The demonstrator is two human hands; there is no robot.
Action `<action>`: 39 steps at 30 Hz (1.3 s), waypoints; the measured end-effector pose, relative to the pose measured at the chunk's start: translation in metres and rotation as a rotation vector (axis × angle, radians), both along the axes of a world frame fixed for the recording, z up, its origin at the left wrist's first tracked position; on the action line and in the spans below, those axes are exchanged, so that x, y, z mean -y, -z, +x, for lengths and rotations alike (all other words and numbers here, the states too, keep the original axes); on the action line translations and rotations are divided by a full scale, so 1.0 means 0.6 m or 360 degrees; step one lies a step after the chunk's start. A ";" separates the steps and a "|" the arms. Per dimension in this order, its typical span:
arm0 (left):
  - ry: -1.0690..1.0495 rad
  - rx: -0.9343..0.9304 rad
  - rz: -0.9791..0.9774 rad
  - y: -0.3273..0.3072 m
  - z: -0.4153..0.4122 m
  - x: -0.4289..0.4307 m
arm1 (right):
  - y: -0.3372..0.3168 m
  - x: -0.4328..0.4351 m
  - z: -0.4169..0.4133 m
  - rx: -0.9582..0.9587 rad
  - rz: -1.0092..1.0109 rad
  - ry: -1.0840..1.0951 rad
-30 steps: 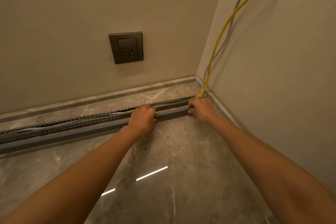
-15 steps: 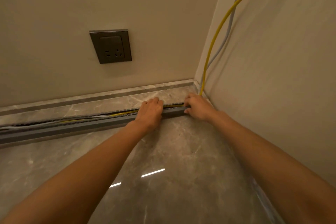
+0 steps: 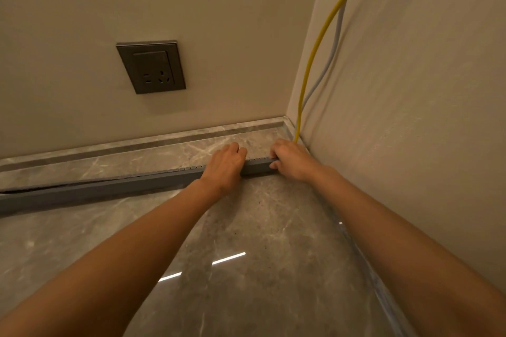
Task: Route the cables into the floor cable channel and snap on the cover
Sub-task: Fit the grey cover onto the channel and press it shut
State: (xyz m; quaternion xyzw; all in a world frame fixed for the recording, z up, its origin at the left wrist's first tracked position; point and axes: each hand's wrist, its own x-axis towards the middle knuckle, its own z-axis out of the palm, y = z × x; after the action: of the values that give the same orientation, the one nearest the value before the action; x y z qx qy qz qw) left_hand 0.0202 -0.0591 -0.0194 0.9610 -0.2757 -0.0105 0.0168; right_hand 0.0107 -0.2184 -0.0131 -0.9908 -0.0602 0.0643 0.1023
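Observation:
A long grey cable channel [image 3: 109, 190] lies on the marble floor along the back wall, from the left edge to the corner. My left hand [image 3: 226, 165] presses down on top of it, fingers curled over its far edge. My right hand [image 3: 291, 160] grips its right end near the corner. Between the hands the slotted top edge shows. A yellow cable [image 3: 319, 44] and a grey cable [image 3: 335, 44] hang down the right wall into the corner behind my right hand. Inside the channel the cables are hidden.
A dark wall socket [image 3: 152, 67] sits on the back wall above the channel. A marble skirting ledge [image 3: 137, 145] runs behind the channel. The right wall stands close beside my right arm. Glossy floor [image 3: 246, 254] spreads toward me.
The view has dropped lower, so the channel's inside and the cables in it no longer show. Both hands have stayed on the channel's right end, the left pressing further over the top.

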 end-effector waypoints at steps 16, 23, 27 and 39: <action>0.0154 0.0112 0.0155 0.014 -0.021 -0.001 | 0.006 -0.005 -0.024 0.0078 -0.0237 -0.0161; 0.0143 0.0146 0.0142 0.012 -0.023 0.004 | 0.007 -0.001 -0.016 -0.0060 -0.0399 -0.0219; 0.0183 0.0175 0.0116 0.013 -0.018 0.003 | 0.011 -0.003 -0.016 -0.0075 -0.0381 -0.0194; 0.0171 -0.0003 0.0343 0.033 -0.005 0.012 | 0.022 0.000 -0.016 -0.0047 -0.0272 -0.0188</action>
State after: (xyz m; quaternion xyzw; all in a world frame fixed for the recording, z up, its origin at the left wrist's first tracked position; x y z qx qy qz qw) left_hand 0.0171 -0.0661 -0.0394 0.9411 -0.3241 -0.0420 -0.0871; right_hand 0.0009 -0.2184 -0.0262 -0.9896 -0.1112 0.0896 0.0143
